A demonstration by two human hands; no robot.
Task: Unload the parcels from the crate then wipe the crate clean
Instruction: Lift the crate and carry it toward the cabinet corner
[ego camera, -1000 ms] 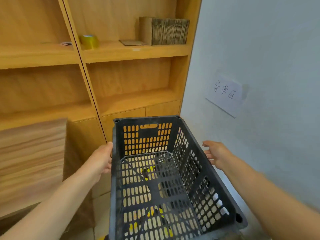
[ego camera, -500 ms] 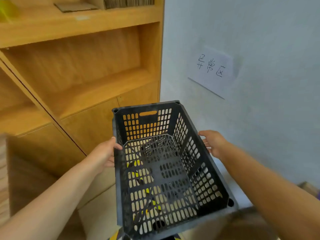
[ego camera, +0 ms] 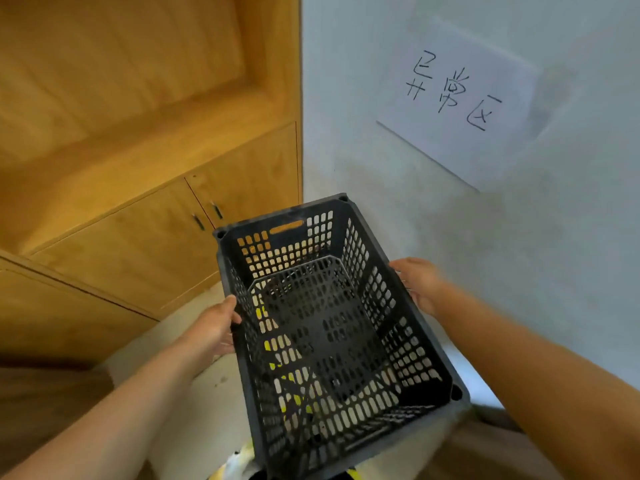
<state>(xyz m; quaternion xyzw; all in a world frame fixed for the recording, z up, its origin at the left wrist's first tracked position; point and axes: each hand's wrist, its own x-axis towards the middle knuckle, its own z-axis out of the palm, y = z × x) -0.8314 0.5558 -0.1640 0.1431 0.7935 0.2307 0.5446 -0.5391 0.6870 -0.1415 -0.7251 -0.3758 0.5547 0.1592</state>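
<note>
Crate (ego camera: pixel 377 299): empty, light, stiff mesh. Left hand (ego camera: pixel 214 327) pinches the left rim; right hand (ego camera: pixel 419 285) fingers look flat on the outer wall, blurry. Best hold: rims or end slot.

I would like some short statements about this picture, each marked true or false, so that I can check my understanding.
1. The crate holds parcels. False: it is empty.
2. The left hand grips the crate's left side. True.
3. The right hand hangs away from the crate. False: it touches the crate's right side.
4. A paper sign with handwriting is on the wall. True.
5. The cabinet doors stand open. False: both are closed.
</note>
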